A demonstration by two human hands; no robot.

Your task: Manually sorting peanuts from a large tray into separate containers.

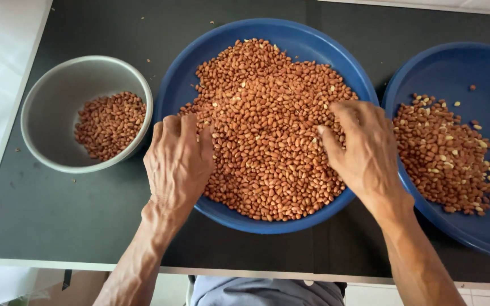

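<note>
Peanuts (267, 130) heaped in the middle blue plate (290, 34) lie under both hands, left hand (178, 161) and right hand (364, 150), fingers loosely curled into the pile, gripping nothing visible.

The peanuts (267, 130) wear thin, matt reddish-brown skins, heaped in a smooth, faintly glossy blue plastic dish (222, 51), beside a dull brushed-metal bowl (58, 96) and a second blue plastic dish (455, 68), all on a matt black tabletop (58, 215) edged in pale plastic.
</note>
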